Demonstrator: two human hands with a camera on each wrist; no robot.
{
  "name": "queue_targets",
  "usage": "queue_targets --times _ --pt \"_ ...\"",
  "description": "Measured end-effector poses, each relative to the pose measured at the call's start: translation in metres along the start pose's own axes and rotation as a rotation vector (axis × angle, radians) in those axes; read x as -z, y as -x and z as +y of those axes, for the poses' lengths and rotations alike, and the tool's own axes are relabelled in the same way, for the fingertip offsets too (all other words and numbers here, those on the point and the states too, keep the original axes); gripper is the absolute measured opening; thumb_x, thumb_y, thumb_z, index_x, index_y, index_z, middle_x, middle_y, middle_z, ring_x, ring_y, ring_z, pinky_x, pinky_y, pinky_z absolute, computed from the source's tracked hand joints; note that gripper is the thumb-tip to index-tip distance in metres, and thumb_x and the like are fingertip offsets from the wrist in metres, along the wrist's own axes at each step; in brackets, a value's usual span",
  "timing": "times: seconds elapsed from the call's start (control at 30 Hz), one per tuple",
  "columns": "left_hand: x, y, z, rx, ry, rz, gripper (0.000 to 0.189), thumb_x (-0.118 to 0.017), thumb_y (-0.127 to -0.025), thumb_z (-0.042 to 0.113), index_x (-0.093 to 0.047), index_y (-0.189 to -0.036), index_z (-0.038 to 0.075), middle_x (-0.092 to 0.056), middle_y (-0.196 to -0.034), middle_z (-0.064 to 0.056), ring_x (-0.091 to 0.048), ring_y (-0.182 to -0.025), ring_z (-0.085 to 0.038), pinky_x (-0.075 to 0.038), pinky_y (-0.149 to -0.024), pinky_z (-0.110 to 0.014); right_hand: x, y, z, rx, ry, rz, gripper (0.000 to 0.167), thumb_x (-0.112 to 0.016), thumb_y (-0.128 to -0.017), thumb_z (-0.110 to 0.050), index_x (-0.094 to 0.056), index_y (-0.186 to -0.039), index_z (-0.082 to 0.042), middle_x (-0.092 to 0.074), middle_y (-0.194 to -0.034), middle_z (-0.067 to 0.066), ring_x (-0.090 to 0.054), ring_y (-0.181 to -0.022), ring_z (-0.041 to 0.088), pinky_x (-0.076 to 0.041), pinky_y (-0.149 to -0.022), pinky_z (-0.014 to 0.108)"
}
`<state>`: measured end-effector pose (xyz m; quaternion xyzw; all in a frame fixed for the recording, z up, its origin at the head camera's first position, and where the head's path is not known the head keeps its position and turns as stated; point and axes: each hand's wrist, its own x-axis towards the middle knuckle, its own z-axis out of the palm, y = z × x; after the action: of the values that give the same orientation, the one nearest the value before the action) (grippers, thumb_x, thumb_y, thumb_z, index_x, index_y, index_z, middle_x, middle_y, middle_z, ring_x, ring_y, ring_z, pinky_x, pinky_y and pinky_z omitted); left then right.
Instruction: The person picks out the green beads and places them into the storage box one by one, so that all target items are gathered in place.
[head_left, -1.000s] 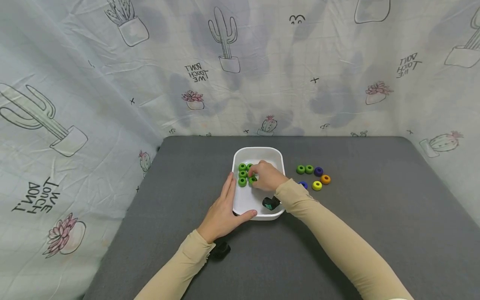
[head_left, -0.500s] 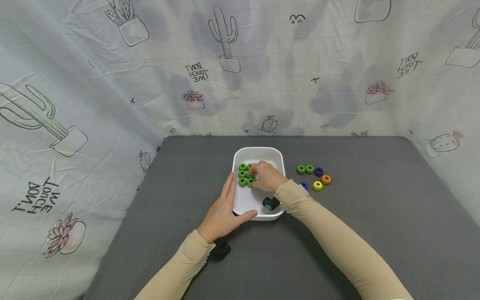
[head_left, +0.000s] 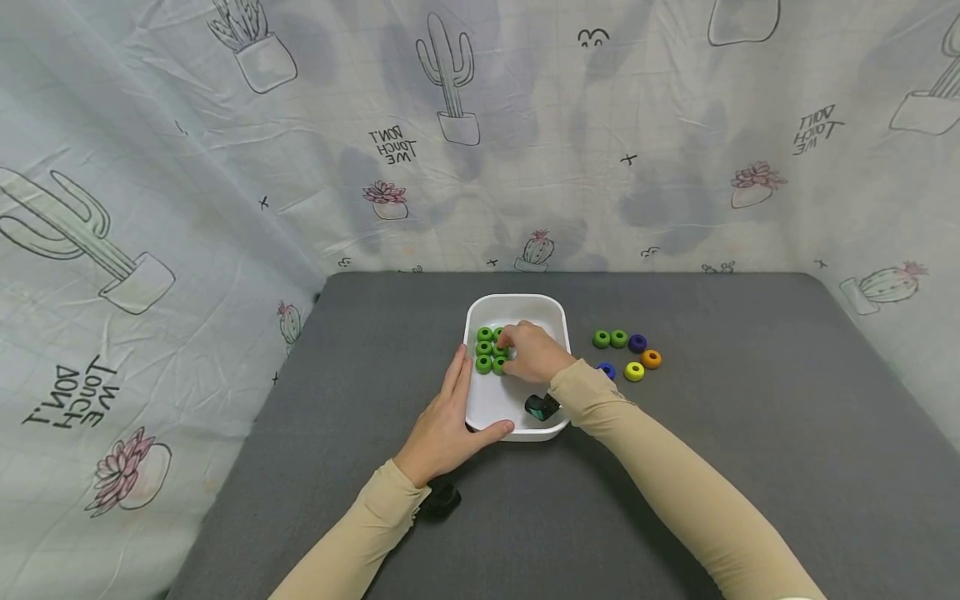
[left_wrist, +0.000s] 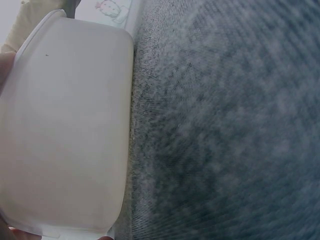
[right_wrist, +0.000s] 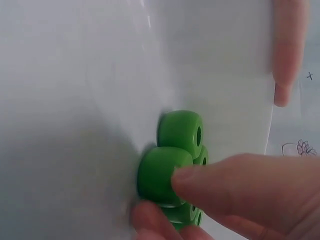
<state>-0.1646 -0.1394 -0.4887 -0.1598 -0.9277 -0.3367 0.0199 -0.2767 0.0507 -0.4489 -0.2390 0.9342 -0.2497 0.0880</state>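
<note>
A white plastic tray (head_left: 517,408) stands on the grey table. My left hand (head_left: 442,433) rests against its near left corner, thumb along the front rim and straight fingers along the left side. Inside the tray, green ring-shaped beads (head_left: 483,348) sit in two columns near the left wall. My right hand (head_left: 534,354) reaches in over them. In the right wrist view its thumb and fingers pinch the nearest green bead (right_wrist: 160,175), which touches the beads behind it. The hand partly hides the right column. The left wrist view shows the tray's outer side (left_wrist: 70,125).
On the table right of the tray lie two green beads (head_left: 610,339), a purple bead (head_left: 637,343), an orange bead (head_left: 651,359), a yellow bead (head_left: 633,372) and a blue bead (head_left: 607,370), partly behind the right sleeve. A cactus-print curtain (head_left: 487,192) hangs behind the table.
The nearest green bead in the right column has shifted slightly left and now lies flat, level with its neighbour. My right hand has barely moved; the left stays on the tray.
</note>
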Motion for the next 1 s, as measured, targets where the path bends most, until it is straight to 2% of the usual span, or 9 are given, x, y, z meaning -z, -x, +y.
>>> queue_targets --times 0.37,0.53,0.77,1.0 --pt "0.000 0.000 -0.001 0.002 -0.006 0.003 0.117 -0.067 -0.089 0.071 -0.006 -0.169 0.011 0.005 -0.177 0.004 -0.035 -0.154 -0.033 -0.044 -0.111 -0.059 0.021 0.015 -0.005 0.036 -0.087 0.044 0.034 -0.076 -0.091 -0.006 -0.069 -0.123 0.002 -0.064 -0.123 0.022 -0.071 -0.095 0.027 -0.057 -0.087 0.041" --pt "-0.001 0.000 -0.001 0.011 0.002 0.004 0.118 -0.067 -0.089 0.072 -0.006 -0.169 0.011 0.005 -0.177 0.004 -0.035 -0.154 -0.033 -0.044 -0.110 -0.059 0.032 0.025 -0.003 0.058 -0.120 0.098 0.034 -0.075 -0.092 -0.008 -0.068 -0.124 0.002 -0.065 -0.124 0.023 -0.072 -0.093 0.027 -0.059 -0.082 0.040" --pt "-0.001 0.000 0.000 0.020 0.007 0.002 0.118 -0.067 -0.088 0.072 -0.006 -0.169 0.012 0.004 -0.177 0.003 -0.035 -0.154 -0.032 -0.044 -0.110 -0.059 0.041 0.041 0.000 0.009 -0.142 0.174 0.036 -0.075 -0.096 -0.015 -0.068 -0.129 -0.003 -0.065 -0.130 0.017 -0.070 -0.098 0.027 -0.058 -0.080 0.040" --pt "0.000 0.000 0.001 0.020 0.007 0.001 0.119 -0.068 -0.088 0.072 -0.005 -0.169 0.012 0.005 -0.177 0.003 -0.036 -0.154 -0.033 -0.044 -0.110 -0.059 0.048 0.054 0.009 -0.024 -0.118 0.254 0.033 -0.073 -0.097 -0.016 -0.069 -0.128 -0.005 -0.063 -0.127 0.019 -0.069 -0.100 0.031 -0.059 -0.081 0.044"
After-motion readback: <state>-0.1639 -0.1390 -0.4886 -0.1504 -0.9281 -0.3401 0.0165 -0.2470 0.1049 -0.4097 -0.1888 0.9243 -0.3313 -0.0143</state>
